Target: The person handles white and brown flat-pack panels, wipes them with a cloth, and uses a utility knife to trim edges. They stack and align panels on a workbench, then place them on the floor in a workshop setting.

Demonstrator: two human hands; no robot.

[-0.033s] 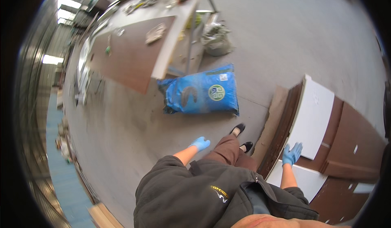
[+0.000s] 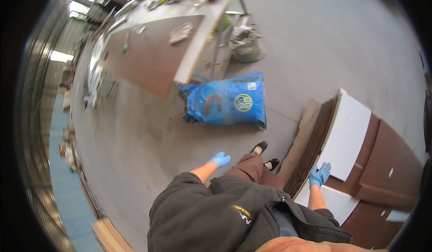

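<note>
My right hand (image 2: 320, 174), in a blue glove, is spread with its fingers stretched out over the stack of brown panels (image 2: 390, 155). It lies at the gap between a white panel (image 2: 347, 137) and a second white panel (image 2: 334, 201); whether it presses on them I cannot tell. My left hand (image 2: 219, 160), gloved in the same blue, hangs above the floor beside my brown trousers. Its fingers are loosely bent, the thumb stands a little apart, and nothing shows in it.
Ahead on the floor lies a full blue sack (image 2: 225, 101). Behind it stands a worktable bearing a brown board (image 2: 150, 49), with a bag-lined bucket (image 2: 246, 46) beside its leg. Cardboard (image 2: 300, 128) edges the panel stack. A blue strip (image 2: 67, 162) runs along the left.
The whole view has shifted slightly, so the table and sack sit a little further right. Both hands keep nearly the same places and poses.
</note>
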